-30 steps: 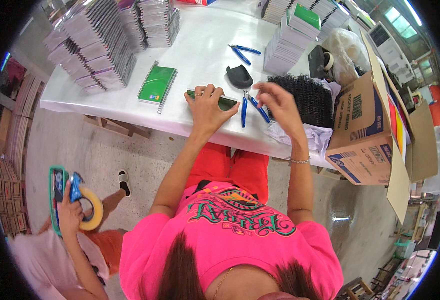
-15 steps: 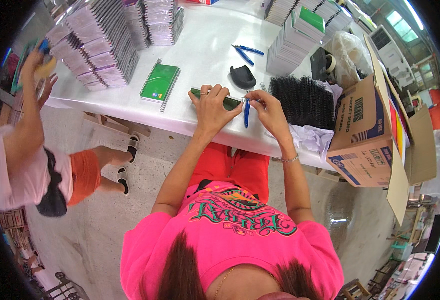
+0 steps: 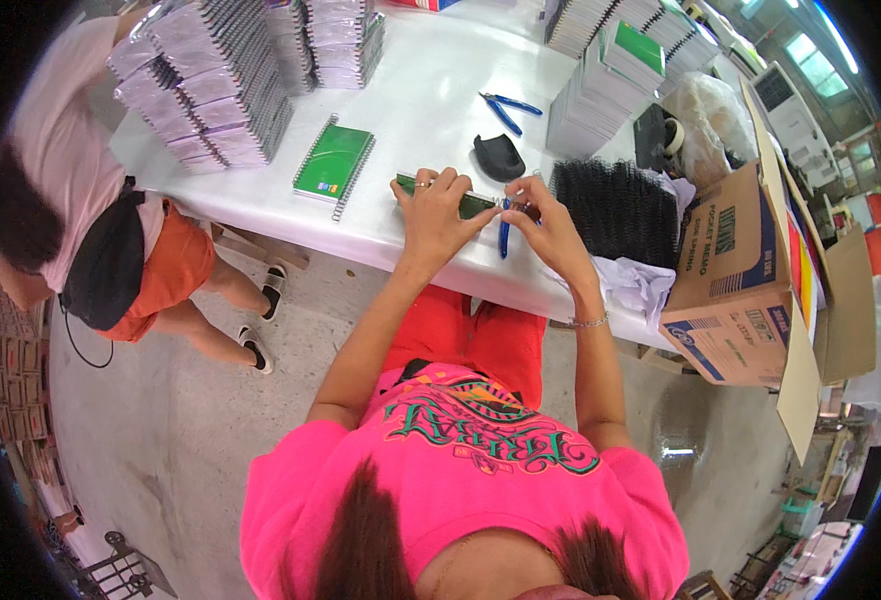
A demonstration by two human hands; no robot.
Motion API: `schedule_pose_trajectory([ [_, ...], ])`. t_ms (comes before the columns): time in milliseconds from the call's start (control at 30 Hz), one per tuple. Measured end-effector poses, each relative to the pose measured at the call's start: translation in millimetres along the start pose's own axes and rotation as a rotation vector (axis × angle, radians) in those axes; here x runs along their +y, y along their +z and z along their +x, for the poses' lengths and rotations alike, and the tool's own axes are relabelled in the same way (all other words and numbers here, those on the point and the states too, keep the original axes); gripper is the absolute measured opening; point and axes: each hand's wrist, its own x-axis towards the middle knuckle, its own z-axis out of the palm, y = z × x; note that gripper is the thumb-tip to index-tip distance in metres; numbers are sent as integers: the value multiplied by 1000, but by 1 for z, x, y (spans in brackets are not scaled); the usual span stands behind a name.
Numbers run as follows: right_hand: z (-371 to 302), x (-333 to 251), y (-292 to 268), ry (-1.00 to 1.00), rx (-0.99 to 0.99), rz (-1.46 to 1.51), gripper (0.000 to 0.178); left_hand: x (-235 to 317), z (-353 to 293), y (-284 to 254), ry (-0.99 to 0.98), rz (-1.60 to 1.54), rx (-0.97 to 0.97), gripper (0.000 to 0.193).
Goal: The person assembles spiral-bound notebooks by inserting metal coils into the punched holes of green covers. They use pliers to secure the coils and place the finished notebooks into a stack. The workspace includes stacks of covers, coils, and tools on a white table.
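Observation:
A small green notebook (image 3: 474,207) lies near the table's front edge, tilted, its wire spine toward the far side. My left hand (image 3: 436,212) is closed over it, thumb along the near side and fingers on top. At its right end my right hand (image 3: 544,226) pinches with thumb and index finger at the end of the spiral wire (image 3: 501,203); the exact contact is small and partly hidden. A blue-handled tool (image 3: 503,240) sits just under these fingertips, its upper part covered. Another green spiral notebook (image 3: 334,163) rests to the left.
Blue-handled pliers (image 3: 508,111) and a black curved object (image 3: 498,157) lie beyond my hands. Black wire coils (image 3: 615,212) and an open cardboard box (image 3: 725,280) are at right. Notebook stacks (image 3: 205,85) stand far left, others (image 3: 600,100) far right. A co-worker (image 3: 130,230) stands left.
The view has shifted slightly. My right fingertips have drawn closer together at the notebook's right end. The co-worker at left has turned and leaned toward the table.

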Motion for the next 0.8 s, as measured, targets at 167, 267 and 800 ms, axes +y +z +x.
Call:
schedule_pose_trajectory([
  [167, 7, 9, -3, -8, -96, -161, 16, 0, 3, -3, 24, -10, -34, 46],
  [267, 7, 7, 5, -70, -8, -167, 16, -3, 3, -4, 36, 0, -28, 44],
  [800, 11, 8, 18, -203, 23, -271, 12, -3, -3, -8, 36, 56, -78, 28],
])
